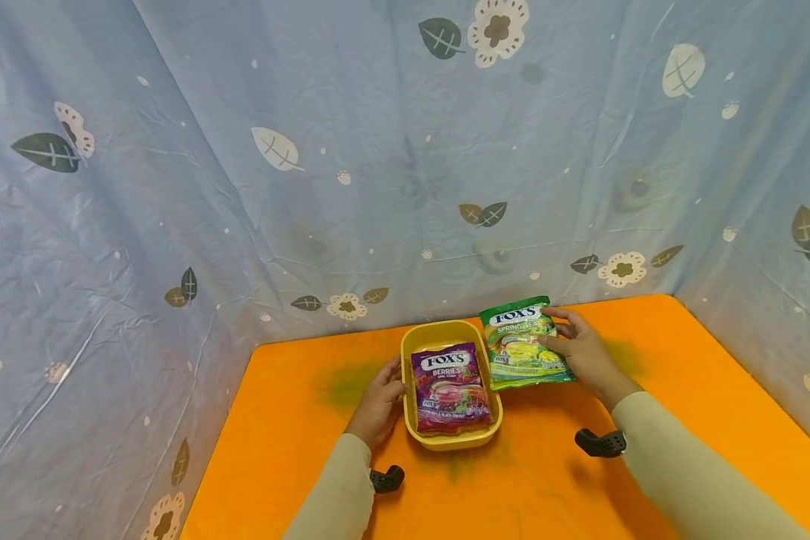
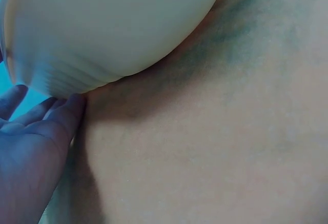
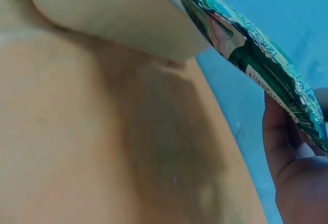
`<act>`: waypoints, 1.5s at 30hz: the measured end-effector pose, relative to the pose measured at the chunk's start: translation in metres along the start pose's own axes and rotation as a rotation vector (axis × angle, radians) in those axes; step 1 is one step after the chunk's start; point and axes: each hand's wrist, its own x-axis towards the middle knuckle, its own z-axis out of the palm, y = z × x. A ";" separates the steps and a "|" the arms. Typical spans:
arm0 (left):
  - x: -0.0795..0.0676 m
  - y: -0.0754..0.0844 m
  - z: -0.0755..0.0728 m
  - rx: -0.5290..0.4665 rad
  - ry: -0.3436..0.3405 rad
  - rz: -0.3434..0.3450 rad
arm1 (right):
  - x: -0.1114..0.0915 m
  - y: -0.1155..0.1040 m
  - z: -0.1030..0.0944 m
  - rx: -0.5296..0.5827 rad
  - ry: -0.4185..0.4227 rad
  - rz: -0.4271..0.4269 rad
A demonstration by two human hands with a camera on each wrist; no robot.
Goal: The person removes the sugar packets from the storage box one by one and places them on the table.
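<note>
A yellow plastic tub holds a purple bag of Fox's Berries candy lying face up. My left hand is at the tub's left side. In the left wrist view the fairly straight fingers touch the tub's outer wall. Up beside the tub's right rim, my right hand pinches the right edge of a green bag of Fox's Spring Tea candy. The right wrist view shows this bag edge-on, raised above the table and tilted, with the thumb and fingers on either side of it.
An orange-covered table lies under everything, with faint green stains. Blue curtains printed with leaves and flowers enclose its back and sides. Black wrist mounts stick out from both sleeves.
</note>
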 end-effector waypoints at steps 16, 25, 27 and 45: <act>-0.002 0.000 -0.002 0.004 -0.011 -0.007 | 0.001 0.027 -0.017 -0.228 0.008 0.018; -0.001 0.001 -0.003 -0.015 -0.015 -0.009 | 0.001 0.041 -0.007 -0.269 -0.017 0.036; 0.000 0.001 -0.003 -0.023 -0.017 -0.005 | 0.001 0.043 -0.008 -0.264 -0.019 0.052; 0.003 -0.003 -0.005 -0.044 -0.021 0.003 | 0.002 0.049 -0.017 -0.268 -0.064 0.072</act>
